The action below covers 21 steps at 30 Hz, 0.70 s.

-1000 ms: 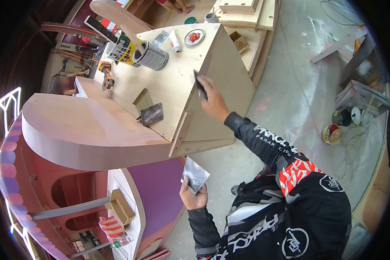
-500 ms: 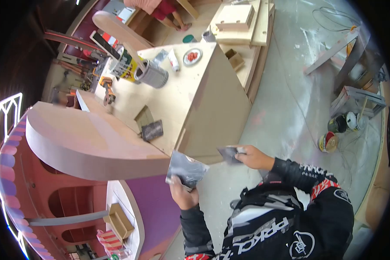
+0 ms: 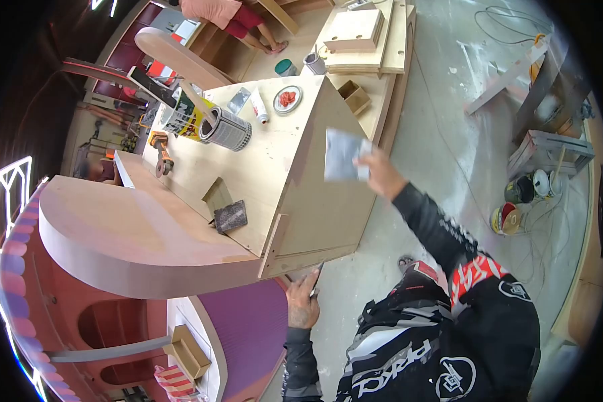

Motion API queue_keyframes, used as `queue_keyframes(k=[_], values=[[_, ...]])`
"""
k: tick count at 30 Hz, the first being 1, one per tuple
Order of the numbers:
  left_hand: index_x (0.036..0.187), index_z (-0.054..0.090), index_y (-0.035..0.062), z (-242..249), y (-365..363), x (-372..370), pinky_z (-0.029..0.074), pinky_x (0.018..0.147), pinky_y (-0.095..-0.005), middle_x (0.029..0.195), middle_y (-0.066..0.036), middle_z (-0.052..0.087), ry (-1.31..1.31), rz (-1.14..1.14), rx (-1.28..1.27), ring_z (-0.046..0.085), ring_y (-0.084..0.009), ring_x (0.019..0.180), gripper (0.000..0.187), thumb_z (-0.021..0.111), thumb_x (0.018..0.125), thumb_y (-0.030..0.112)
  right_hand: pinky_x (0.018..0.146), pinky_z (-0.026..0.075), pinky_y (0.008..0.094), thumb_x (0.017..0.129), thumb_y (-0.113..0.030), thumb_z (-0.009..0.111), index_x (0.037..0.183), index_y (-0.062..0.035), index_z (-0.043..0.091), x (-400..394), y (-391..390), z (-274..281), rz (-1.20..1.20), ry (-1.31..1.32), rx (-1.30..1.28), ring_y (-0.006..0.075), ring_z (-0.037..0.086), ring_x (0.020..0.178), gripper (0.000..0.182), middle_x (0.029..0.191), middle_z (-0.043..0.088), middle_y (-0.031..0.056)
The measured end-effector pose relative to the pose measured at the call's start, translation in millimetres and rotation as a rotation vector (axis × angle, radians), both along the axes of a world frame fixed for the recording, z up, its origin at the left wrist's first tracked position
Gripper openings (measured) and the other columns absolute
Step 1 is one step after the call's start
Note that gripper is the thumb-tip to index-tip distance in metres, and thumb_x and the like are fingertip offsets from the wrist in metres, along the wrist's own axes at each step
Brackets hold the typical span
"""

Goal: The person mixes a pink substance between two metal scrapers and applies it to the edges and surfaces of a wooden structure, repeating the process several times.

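Note:
My right hand (image 3: pixel 384 174) is raised beside the plywood end panel (image 3: pixel 315 201), closed on a flat grey square scraper (image 3: pixel 346 155) whose broad face overlaps the panel. Lower down, my left hand (image 3: pixel 303 301) is closed around a thin dark plate (image 3: pixel 318 273), seen nearly edge-on, near the bottom corner of the panel. On the worktop (image 3: pixel 275 151) above lie a dark speckled block (image 3: pixel 231 216) and an open small box (image 3: pixel 218 194).
Farther along the worktop stand a grey paint can (image 3: pixel 228 130), a yellow-labelled bucket (image 3: pixel 181 117), a tube (image 3: pixel 258 106), a plate of red paste (image 3: pixel 288 100) and an orange angle grinder (image 3: pixel 161 153). A person (image 3: pixel 238 20) stands beyond. Paint tins (image 3: pixel 506 218) sit at the right.
My right hand has moved up and left to the panel, its scraper now face-on. My left hand has shifted slightly right, its plate turning from face-on to edge-on.

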<state>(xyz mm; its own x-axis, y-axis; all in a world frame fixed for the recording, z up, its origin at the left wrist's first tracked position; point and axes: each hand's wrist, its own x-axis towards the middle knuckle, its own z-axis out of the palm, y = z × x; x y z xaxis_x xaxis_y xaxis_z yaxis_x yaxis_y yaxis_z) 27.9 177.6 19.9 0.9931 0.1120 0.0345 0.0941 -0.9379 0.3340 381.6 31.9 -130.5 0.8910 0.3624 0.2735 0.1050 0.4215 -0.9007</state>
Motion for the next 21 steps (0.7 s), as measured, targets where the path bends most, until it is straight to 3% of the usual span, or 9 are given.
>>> queue_keyframes(k=[1,3,6,9,11,13,16,19,21], values=[[0.132,0.057,0.0135,-9.8,-1.1,-12.6,0.04,0.101,-0.0458,0.129,-0.013,0.06,0.022,0.104,-0.089,0.056,-0.0326,0.117,0.052,0.058,0.082,0.0,0.081,0.05,0.0343,0.082,-0.008,0.059,0.104,0.0001,0.065,13.4,-5.3,53.4,0.008,0.271,0.162,0.0241,0.064,0.09,0.025,0.097,0.066,0.0148],[0.133,0.056,0.0132,-17.0,-8.2,-33.5,0.042,0.1,-0.0443,0.128,-0.013,0.06,0.053,0.213,-0.174,0.056,-0.0341,0.117,0.049,0.057,0.086,0.003,0.081,0.049,0.0336,0.078,-0.006,0.053,0.108,-0.0009,0.065,65.4,13.9,52.0,-0.153,0.159,-0.17,0.0242,0.064,0.088,0.032,0.092,0.066,0.0175],[0.134,0.055,0.0119,-20.0,-13.6,-52.9,0.044,0.1,-0.0436,0.129,-0.016,0.059,0.032,0.334,-0.268,0.055,-0.0365,0.119,0.043,0.054,0.092,0.008,0.091,0.044,0.0261,0.078,0.0,0.05,0.122,0.0024,0.059,97.0,35.8,56.9,-0.197,-0.043,-0.225,0.0172,0.061,0.101,0.044,0.11,0.065,0.0081],[0.134,0.054,0.009,-21.7,-18.1,-71.1,0.044,0.101,-0.0414,0.13,-0.018,0.059,0.059,0.48,-0.367,0.056,-0.0347,0.121,0.038,0.05,0.097,0.011,0.093,0.044,0.0278,0.078,0.003,0.048,0.127,0.001,0.055,84.8,62.8,67.7,-0.333,-0.19,-0.214,0.0222,0.062,0.103,0.05,0.116,0.064,0.0137],[0.135,0.054,0.0085,-25.7,-15.2,-76.6,0.045,0.1,-0.041,0.131,-0.018,0.059,0.06,0.539,-0.416,0.057,-0.034,0.121,0.038,0.049,0.097,0.012,0.093,0.047,0.0372,0.075,0.0,0.052,0.126,-0.0018,0.055,54.3,82.2,76.2,-0.479,-0.185,-0.215,0.0365,0.059,0.109,0.051,0.116,0.062,0.0197],[0.135,0.054,0.008,-27.1,-14.8,-75.8,0.045,0.1,-0.0406,0.131,-0.017,0.059,0.063,0.594,-0.467,0.057,-0.0333,0.121,0.037,0.048,0.098,0.013,0.099,0.044,0.0403,0.076,-0.001,0.056,0.132,-0.0055,0.05,23.6,102.3,72.6,-0.548,-0.24,-0.268,0.0374,0.052,0.119,0.056,0.127,0.055,0.0186],[0.135,0.054,0.0079,-26.8,-12.0,-56.6,0.046,0.098,-0.0391,0.131,-0.017,0.059,0.059,0.561,-0.456,0.058,-0.032,0.121,0.038,0.049,0.098,0.015,0.1,0.044,0.0417,0.078,-0.001,0.057,0.134,-0.0073,0.049,-30.5,100.8,80.6,-0.57,-0.315,-0.269,0.0376,0.049,0.123,0.057,0.128,0.053,0.0178],[0.135,0.054,0.0078,-29.5,-7.4,-42.1,0.047,0.098,-0.0389,0.13,-0.018,0.059,0.103,0.567,-0.464,0.058,-0.0333,0.121,0.038,0.048,0.1,0.02,0.101,0.044,0.0414,0.077,0.001,0.055,0.131,-0.0057,0.052,-49.7,78.4,81.5,-0.343,-0.284,-0.248,0.0377,0.052,0.12,0.055,0.126,0.056,0.0201],[0.135,0.053,0.0071,-29.9,-7.9,-33.9,0.047,0.094,-0.0353,0.126,-0.018,0.062,0.065,0.546,-0.464,0.062,-0.0282,0.113,0.04,0.047,0.101,0.027,0.101,0.043,0.0343,0.077,0.005,0.052,0.128,-0.0039,0.057,-37.9,61.0,60.8,-0.223,-0.4,-0.251,0.0345,0.058,0.115,0.052,0.121,0.061,0.0188]])
